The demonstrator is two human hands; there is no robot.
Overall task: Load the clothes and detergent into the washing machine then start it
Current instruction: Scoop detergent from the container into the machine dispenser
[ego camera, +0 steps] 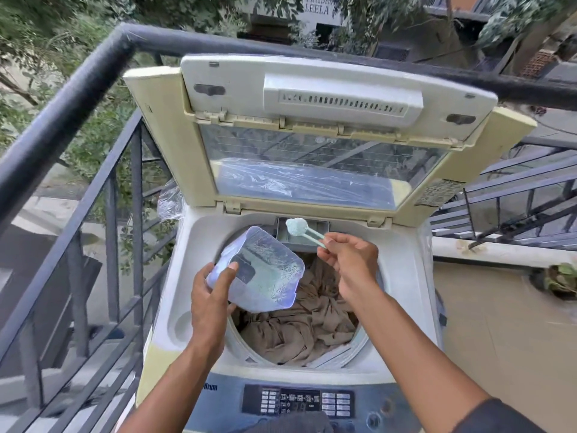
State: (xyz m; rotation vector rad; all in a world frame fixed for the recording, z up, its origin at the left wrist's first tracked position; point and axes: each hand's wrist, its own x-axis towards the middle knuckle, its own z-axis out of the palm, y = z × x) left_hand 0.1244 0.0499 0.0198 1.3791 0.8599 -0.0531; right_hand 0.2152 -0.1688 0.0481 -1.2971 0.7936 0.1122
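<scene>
Here I see the washing machine (175, 295) with its lid (312, 135) raised. My left hand (212, 304) grips a clear detergent container (265, 270), tilted over the drum's left rim. My right hand (349, 257) pinches a pale green scoop (304, 231), heaped with powder, above the dispenser tray (284, 237) at the drum's back edge. Tan clothes (306, 326) lie inside the drum.
</scene>
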